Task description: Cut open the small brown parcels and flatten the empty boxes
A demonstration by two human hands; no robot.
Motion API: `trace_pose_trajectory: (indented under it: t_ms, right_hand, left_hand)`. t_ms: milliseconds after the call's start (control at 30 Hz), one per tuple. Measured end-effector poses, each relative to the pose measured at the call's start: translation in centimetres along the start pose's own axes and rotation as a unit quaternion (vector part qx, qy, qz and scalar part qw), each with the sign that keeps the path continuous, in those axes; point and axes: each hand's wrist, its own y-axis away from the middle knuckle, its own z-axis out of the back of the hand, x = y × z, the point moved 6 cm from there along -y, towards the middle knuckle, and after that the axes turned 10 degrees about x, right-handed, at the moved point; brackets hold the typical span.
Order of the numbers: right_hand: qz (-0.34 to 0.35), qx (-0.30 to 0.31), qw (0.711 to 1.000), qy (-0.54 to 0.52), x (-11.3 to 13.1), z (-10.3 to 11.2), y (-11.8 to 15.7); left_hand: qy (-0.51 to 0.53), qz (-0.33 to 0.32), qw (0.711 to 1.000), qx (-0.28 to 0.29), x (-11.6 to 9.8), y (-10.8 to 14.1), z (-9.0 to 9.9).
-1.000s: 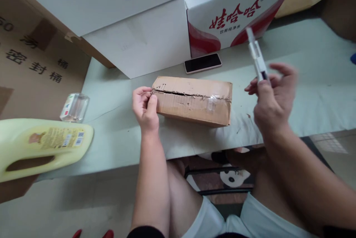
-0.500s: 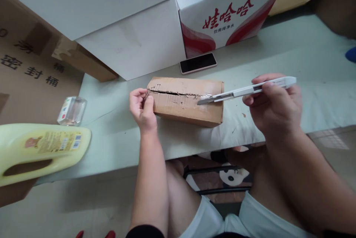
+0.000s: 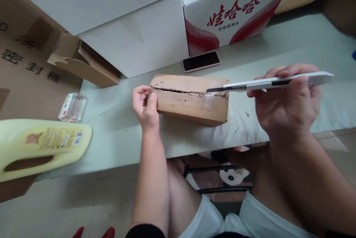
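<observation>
A small brown cardboard box [image 3: 191, 106] lies on the pale green cloth, a ragged slit running along its top seam and clear tape near its right end. My left hand [image 3: 147, 106] grips the box's left end, thumb on the near side and fingers curled at the corner. In my right hand [image 3: 289, 97] is a white utility knife [image 3: 267, 82] with its blade out. The blade tip points left at the seam over the taped right part; whether it touches the cardboard I cannot tell.
Behind the box lies a phone [image 3: 201, 61], in front of a white and red carton [image 3: 225, 19] and a white box [image 3: 139, 37]. To the left are a clear container [image 3: 73, 108], a yellow jug [image 3: 63, 137] and a large brown carton [image 3: 25, 82].
My right hand has shifted right and slightly up. The knife blade has moved from the near part of the box top to the seam. My left hand keeps its grip.
</observation>
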Motion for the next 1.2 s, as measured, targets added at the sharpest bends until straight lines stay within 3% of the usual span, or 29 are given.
trace_pose_trajectory:
  t_ms: [300, 400, 600, 867, 1200]
  right_hand:
    - [0.044, 0.108, 0.993, 0.011, 1.1, -1.6, 0.4]
    - [0.031, 0.136, 0.99, 0.002, 1.3, -2.2, 0.7]
    - [-0.045, 0.108, 0.993, 0.029, 0.6, -2.0, 0.7]
    - [-0.089, 0.038, 0.993, 0.069, -0.1, -0.2, 0.2]
    - [-0.12, 0.072, 0.989, 0.045, -1.5, -1.2, 1.2]
  left_hand:
    - [-0.047, -0.001, 0.999, 0.005, -0.1, -0.1, -0.1]
    - [-0.039, 0.001, 0.999, 0.002, -0.1, -0.1, -0.1]
    - [-0.03, 0.001, 1.0, -0.001, -0.1, -0.1, -0.2]
    - [-0.037, 0.007, 0.999, 0.003, 0.1, -0.1, -0.3]
    - [-0.033, 0.012, 0.999, -0.004, 0.2, -0.1, -0.2]
